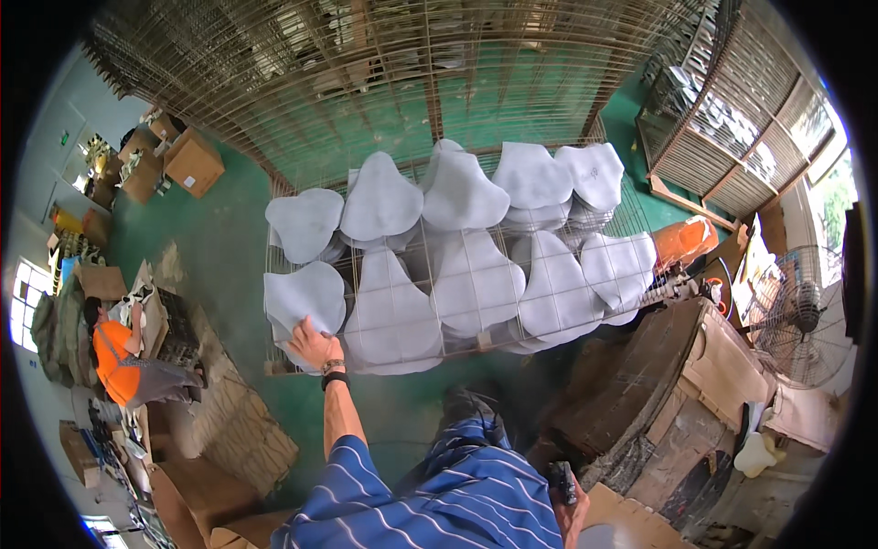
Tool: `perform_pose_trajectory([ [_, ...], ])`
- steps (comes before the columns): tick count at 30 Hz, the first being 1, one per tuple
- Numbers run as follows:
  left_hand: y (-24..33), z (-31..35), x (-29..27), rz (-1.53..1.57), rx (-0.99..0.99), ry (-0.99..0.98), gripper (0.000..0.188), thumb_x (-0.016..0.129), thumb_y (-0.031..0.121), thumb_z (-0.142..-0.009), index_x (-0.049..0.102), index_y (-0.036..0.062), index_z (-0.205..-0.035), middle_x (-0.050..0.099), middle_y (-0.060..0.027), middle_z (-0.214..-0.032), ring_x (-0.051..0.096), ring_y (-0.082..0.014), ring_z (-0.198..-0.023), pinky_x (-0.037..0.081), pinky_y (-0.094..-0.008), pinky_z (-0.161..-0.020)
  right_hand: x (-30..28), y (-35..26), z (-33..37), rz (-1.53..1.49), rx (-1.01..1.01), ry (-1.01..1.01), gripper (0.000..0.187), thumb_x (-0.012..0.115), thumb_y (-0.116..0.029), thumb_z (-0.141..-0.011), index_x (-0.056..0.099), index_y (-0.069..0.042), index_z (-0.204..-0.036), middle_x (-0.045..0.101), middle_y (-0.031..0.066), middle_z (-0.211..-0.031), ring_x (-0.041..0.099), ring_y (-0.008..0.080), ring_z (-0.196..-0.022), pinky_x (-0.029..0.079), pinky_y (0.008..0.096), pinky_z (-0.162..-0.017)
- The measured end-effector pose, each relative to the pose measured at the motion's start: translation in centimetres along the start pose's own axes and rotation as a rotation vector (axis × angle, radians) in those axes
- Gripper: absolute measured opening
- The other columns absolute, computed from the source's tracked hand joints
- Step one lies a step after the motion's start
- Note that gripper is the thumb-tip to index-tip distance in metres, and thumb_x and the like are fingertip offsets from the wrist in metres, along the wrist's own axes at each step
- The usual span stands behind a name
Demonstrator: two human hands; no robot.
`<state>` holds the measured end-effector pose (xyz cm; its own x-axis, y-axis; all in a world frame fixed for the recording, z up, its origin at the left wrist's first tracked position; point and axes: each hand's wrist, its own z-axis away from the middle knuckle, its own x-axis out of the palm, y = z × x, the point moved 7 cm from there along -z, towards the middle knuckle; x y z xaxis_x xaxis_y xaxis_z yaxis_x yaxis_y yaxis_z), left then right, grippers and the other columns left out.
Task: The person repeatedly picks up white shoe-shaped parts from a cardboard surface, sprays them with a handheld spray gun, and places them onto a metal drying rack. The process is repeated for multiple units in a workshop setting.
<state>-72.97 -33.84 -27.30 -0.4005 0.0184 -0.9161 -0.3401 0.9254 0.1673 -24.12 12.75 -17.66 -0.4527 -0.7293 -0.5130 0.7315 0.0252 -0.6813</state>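
Note:
Several stacks of smooth light-grey cut pieces, rounded with a narrower end, stand in two rows in a wire rack (485,342). At the front left corner, my left hand (315,346) has its fingers at the lower edge of the top grey piece (305,295). The fingers are bent over that edge; the thumb's grip is partly hidden. My right hand (572,514) hangs low beside my body, closed round a small dark handheld object (562,483) whose kind I cannot make out.
A tall wire frame (366,87) rises behind the rack. To the right are a big worn cardboard box (631,366), an orange sack (686,240) and a standing fan (805,316). A person in orange (119,361) sits at the left, near cardboard boxes (194,163).

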Motion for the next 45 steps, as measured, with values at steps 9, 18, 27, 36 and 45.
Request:
perform_pose_trajectory([
  [9,-5.2,-1.9,2.2,1.023,-1.023,0.013,0.053,0.077,0.012,-0.081,0.054,0.0009,-0.127,0.059,-0.0184,-0.116,0.061,-0.0386,-0.109,0.05,-0.0631,-0.099,0.7,4.5,0.3,-0.036,-0.02,0.02,0.052,0.073,-0.009,-0.082,0.067,-0.009,-0.134,0.076,0.0077,-0.102,0.065,0.0107,-0.093,0.051,0.0292,-0.088],
  [18,-3.5,-22.4,-3.2,2.14,-0.67,0.161,0.011,0.057,-0.01,-0.084,0.058,-0.0086,-0.095,0.061,-0.0175,-0.093,0.065,-0.0311,-0.086,0.058,-0.0602,-0.098,0.7,1.9,-0.9,0.081,-0.064,0.002,0.049,0.073,-0.013,-0.085,0.067,-0.008,-0.133,0.077,0.0136,-0.104,0.069,0.0134,-0.096,0.053,0.0317,-0.087],
  [27,-1.3,-18.2,-15.4,1.909,-0.313,0.342,0.079,0.053,-0.016,-0.086,0.015,-0.0032,-0.155,0.046,-0.0264,-0.138,0.056,-0.0383,-0.119,0.056,-0.0585,-0.101,0.9,-2.4,0.2,0.033,-0.094,-0.01,0.046,0.069,-0.011,-0.088,0.067,-0.009,-0.133,0.076,0.0168,-0.1,0.069,0.0159,-0.09,0.054,0.0339,-0.082],
  [36,-9.3,1.6,3.8,0.204,-0.809,0.007,0.103,0.084,0.024,-0.065,0.031,0.0012,-0.15,0.041,-0.0228,-0.15,0.044,-0.0421,-0.136,0.042,-0.0525,-0.11,1.7,0.6,-0.7,0.104,-0.05,-0.064,0.044,0.074,-0.018,-0.089,0.067,-0.013,-0.132,0.075,0.0156,-0.098,0.07,0.0164,-0.092,0.053,0.0352,-0.084],
  [45,0.0,1.4,-1.7,0.095,0.054,0.111,0.076,0.068,-0.004,-0.069,0.047,0.0062,-0.14,0.054,-0.0199,-0.135,0.052,-0.0404,-0.125,0.045,-0.0505,-0.102,1.1,0.4,0.3,0.086,0.031,0.038,0.042,0.074,-0.019,-0.089,0.068,-0.012,-0.13,0.074,0.0182,-0.096,0.07,0.0172,-0.093,0.053,0.0356,-0.083],
])
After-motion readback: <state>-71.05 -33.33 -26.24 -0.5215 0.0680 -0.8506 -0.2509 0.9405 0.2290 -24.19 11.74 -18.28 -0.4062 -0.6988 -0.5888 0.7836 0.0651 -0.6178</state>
